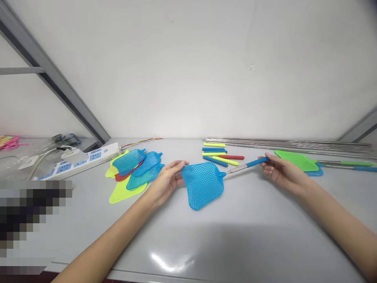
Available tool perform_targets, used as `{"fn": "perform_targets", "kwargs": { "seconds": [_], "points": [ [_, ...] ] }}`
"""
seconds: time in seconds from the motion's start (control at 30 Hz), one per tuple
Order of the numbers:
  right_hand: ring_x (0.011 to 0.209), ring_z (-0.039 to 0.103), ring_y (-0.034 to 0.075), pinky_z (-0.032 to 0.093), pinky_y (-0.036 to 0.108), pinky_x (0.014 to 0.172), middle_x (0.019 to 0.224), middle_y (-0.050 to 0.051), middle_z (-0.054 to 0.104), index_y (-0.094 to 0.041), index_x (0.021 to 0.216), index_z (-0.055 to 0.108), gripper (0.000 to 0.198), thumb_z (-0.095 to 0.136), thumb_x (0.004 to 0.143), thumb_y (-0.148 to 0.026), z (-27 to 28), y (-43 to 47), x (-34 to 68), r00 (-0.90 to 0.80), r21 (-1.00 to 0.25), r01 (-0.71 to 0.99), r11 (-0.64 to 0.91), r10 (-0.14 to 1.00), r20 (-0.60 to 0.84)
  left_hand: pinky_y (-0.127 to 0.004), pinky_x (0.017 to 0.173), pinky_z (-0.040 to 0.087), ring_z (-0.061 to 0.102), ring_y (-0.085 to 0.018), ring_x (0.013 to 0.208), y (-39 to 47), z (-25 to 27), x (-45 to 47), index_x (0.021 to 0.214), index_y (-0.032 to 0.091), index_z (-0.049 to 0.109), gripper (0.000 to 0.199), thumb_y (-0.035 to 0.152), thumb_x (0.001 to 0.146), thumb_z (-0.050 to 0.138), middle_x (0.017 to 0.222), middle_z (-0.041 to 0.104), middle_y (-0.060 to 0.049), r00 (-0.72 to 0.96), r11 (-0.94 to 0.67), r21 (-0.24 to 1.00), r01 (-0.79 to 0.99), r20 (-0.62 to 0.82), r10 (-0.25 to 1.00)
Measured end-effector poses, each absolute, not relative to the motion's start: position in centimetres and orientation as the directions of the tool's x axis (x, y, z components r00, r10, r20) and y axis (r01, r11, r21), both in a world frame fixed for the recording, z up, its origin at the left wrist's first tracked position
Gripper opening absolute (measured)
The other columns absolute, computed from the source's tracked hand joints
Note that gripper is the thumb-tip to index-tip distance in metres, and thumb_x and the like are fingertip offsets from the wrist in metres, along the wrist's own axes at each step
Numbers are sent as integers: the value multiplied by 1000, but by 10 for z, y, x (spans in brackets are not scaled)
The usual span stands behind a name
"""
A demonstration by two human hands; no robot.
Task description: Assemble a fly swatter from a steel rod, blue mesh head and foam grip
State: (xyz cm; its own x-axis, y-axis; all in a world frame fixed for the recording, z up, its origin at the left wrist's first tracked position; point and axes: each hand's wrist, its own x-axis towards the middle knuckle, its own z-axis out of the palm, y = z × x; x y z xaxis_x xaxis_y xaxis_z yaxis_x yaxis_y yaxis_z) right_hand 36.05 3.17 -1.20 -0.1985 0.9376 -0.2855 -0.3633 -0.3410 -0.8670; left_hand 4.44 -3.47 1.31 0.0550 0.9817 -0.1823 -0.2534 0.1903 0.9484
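A blue fly swatter (204, 185) is held up over the grey table between both hands. My left hand (171, 179) pinches the upper left corner of its perforated head. Its short metal rod runs right into a blue grip (257, 161), and the fingertips of my right hand (278, 169) are closed on that grip's end. Just left of my left hand lies a pile of loose swatter heads: blue ones (150, 164), yellow ones (125, 190) and a red one (121, 177). Under and beyond my right hand rests a green swatter (297, 160) on top of a blue one.
Several coloured grip sleeves (214, 153) lie at the back centre. Long metal rods (288, 143) run along the wall at back right. A white power strip (100, 155) with plugged-in cables stands at the left, near plastic bags and pink pieces (13, 143).
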Motion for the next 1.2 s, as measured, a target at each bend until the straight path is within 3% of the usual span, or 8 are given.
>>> {"fn": "perform_targets", "kwargs": {
  "seconds": [0.37, 0.87, 1.2],
  "points": [
    [50, 41, 7, 45, 17, 45, 64, 1, 50, -16, 73, 59, 2, 60, 74, -17, -22, 36, 364, -204, -803, -447, -394, 919, -337, -31, 73, 45, 56, -15, 76, -37, -1, 50, 89, 14, 57, 18, 28, 76, 57, 80, 59, -4, 162, 197, 955, -224, -163, 973],
    [45, 44, 8, 45, 18, 40, 57, 2, 52, -15, 76, 63, 10, 55, 75, -11, -27, 40, 364, -155, -803, -452, -388, 921, -358, -27, 72, 44, 55, -14, 75, -32, -8, 49, 90, 17, 57, 24, 28, 70, 64, 80, 60, -2, 102, 111, 966, -235, -89, 991],
    [57, 59, 13, 51, 19, 44, 62, 5, 58, -12, 78, 63, 10, 53, 76, -11, -25, 39, 363, -93, -816, -425, -391, 916, -390, -26, 69, 44, 54, -12, 72, -32, -10, 48, 88, 16, 57, 21, 27, 72, 63, 78, 59, -1, 101, 101, 969, -226, -80, 992]
  ]
}}
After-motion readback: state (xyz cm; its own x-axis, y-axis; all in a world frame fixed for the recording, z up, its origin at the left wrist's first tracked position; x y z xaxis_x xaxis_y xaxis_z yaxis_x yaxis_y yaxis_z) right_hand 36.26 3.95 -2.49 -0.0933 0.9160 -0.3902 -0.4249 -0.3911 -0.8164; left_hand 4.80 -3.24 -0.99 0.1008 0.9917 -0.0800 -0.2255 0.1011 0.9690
